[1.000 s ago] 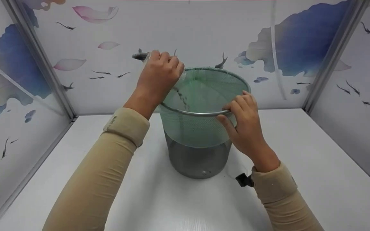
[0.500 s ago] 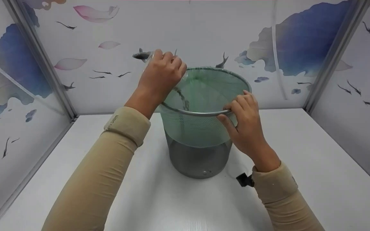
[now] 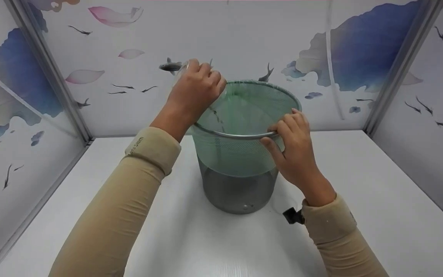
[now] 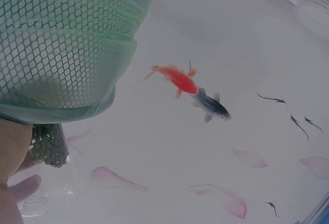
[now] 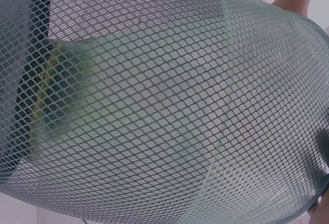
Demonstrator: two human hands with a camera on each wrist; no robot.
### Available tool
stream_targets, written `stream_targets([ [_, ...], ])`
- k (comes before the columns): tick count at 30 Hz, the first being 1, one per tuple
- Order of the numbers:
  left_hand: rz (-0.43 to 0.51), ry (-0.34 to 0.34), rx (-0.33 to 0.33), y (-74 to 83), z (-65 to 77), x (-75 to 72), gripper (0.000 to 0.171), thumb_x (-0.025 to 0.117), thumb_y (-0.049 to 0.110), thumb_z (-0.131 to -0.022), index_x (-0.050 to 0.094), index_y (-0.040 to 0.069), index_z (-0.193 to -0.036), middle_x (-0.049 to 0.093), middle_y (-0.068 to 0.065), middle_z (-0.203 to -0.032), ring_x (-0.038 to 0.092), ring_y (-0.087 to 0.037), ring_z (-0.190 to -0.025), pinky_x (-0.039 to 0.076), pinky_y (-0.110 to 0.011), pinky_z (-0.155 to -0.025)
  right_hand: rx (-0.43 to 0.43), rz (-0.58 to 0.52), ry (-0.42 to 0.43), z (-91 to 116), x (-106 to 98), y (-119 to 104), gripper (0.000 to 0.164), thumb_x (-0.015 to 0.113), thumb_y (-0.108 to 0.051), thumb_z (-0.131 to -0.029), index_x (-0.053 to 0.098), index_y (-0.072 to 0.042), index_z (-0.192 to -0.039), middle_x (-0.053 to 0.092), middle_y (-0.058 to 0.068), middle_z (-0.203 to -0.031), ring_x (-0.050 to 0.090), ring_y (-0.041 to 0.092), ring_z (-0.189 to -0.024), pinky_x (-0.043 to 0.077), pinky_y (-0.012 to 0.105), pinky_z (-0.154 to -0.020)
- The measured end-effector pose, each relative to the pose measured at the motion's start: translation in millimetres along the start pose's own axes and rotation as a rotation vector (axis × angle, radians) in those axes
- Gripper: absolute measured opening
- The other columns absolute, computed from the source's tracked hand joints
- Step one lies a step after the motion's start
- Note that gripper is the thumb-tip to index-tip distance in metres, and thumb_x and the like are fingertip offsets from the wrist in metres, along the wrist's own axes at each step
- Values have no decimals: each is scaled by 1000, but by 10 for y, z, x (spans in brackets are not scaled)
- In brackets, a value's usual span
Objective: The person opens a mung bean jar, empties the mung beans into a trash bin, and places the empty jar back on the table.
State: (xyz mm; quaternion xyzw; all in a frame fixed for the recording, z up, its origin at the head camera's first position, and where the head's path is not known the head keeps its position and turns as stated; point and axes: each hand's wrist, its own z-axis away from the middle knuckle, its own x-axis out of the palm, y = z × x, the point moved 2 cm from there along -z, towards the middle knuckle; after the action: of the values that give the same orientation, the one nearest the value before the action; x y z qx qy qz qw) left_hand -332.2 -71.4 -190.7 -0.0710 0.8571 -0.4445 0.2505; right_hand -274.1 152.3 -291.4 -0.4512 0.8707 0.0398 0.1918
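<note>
A dark mesh wastebasket (image 3: 240,194) stands upright on the white table, with a green bag (image 3: 231,157) lining it and folded over its rim. My left hand (image 3: 198,88) grips a clear jar (image 4: 49,183) above the basket's left rim. Small green beans (image 4: 50,147) sit in the jar near the basket in the left wrist view. In the head view a thin trail of falling beans (image 3: 216,114) drops into the lined basket below this hand. My right hand (image 3: 296,142) grips the rim at the front right, thumb outside and fingers over the edge.
Another clear jar (image 4: 312,9) with green beans shows at the upper right of the left wrist view. Printed wall panels (image 3: 244,38) enclose the white table (image 3: 229,242) at the back and both sides. A black device (image 3: 293,215) is at the right wrist.
My left hand has shifted slightly to the right with the jar. The falling stream of beans looks thinner now. My right hand and the wastebasket have stayed in place.
</note>
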Motion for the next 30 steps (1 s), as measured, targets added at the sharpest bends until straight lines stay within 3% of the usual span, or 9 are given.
stream_targets([
  [10, -43, -6, 51, 18, -21, -22, 15, 58, -5, -93, 60, 7, -101, 59, -7, -87, 60, -25, -87, 48, -42, -87, 4, 12, -6, 9, 4, 5, 45, 50, -47, -99, 57, -3, -89, 48, 9, -83, 43, 27, -84, 22, 54, -114],
  [18, -47, -26, 108, 25, -40, -41, 18, 56, -3, -96, 63, 8, -109, 61, -6, -90, 60, -25, -89, 47, -42, -90, 4, 9, -4, 5, 6, 6, 45, 51, -46, -98, 57, -3, -89, 48, 9, -83, 43, 27, -84, 22, 54, -114],
  [30, -96, -89, 202, 48, -74, -57, 30, 66, 1, -91, 60, 9, -119, 66, -8, -107, 61, -28, -103, 47, -42, -97, 1, 14, -1, 0, 2, 1, 45, 51, -46, -98, 58, -3, -89, 49, 9, -83, 44, 27, -84, 22, 54, -114],
])
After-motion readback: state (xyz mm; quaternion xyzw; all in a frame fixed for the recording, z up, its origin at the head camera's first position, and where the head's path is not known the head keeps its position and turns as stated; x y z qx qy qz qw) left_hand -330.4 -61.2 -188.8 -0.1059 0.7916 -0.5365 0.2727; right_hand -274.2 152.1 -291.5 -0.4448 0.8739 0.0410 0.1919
